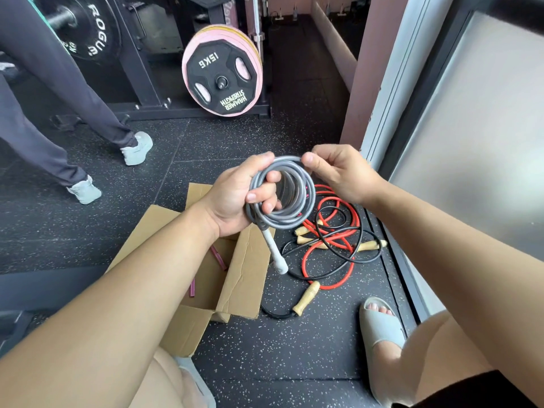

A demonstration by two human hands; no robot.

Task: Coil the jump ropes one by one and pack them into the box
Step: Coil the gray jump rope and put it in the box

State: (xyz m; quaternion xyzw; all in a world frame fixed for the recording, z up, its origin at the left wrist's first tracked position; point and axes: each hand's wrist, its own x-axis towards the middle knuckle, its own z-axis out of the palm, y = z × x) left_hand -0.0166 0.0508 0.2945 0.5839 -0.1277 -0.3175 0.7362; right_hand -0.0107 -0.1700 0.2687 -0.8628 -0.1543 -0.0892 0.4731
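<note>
The open cardboard box is seen on the floor just below the hands, and thin pink handles can be made out inside; what else is in there is hidden by the forearm. Just beside it on the floor, a tangle of red and black ropes with wooden handles is waiting, uncoiled. Above the box's far corner, the grey rope is held up as a neat round coil. It is gripped by the left hand, fingers curled through the loops, while its top is pinched by the right hand. A light, smooth, springy cord is judged here, so every loop should be clamped together or the coil may spring open. One white handle is left dangling.
</note>
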